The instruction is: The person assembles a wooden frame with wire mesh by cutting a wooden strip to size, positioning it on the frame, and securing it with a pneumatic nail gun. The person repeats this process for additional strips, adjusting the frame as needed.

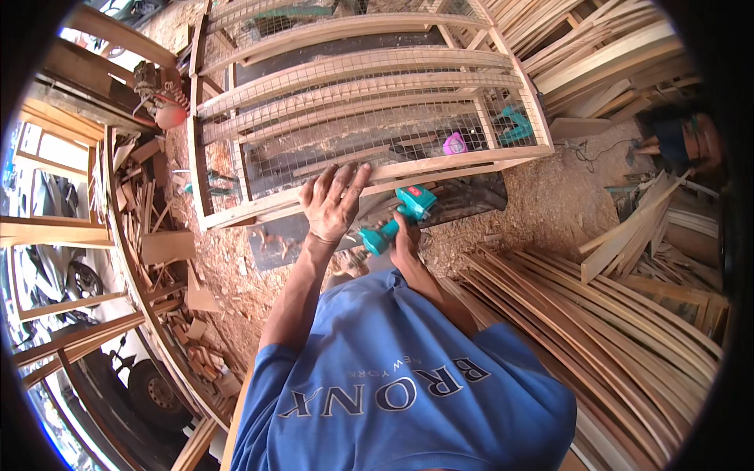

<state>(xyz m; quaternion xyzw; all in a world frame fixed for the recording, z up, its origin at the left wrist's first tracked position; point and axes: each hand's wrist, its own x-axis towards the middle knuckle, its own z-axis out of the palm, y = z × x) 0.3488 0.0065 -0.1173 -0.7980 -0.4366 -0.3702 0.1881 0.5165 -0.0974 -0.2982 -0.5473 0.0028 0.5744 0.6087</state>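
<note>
A wooden frame (440, 165) covered with wire mesh (314, 157) lies in front of me. My left hand (336, 200) rests on its near rail, fingers stretched and slightly spread over the wood. The thumb is not clearly seen. In my right hand (406, 238) is a teal cordless power tool (411, 206), gripped by the handle, with its red-marked head close below the same rail. Its exact kind I cannot make out. Through the mesh show a pink tape measure (454, 144) and another teal tool (514, 125) toward the right corner.
Long wood strips (581, 330) are stacked at the right, with more boards (620, 67) at the far right. Another person (682, 141) is near the right edge. Wood offcuts (169, 247) and a reddish machine (169, 116) stand left. Shavings (228, 290) cover the ground.
</note>
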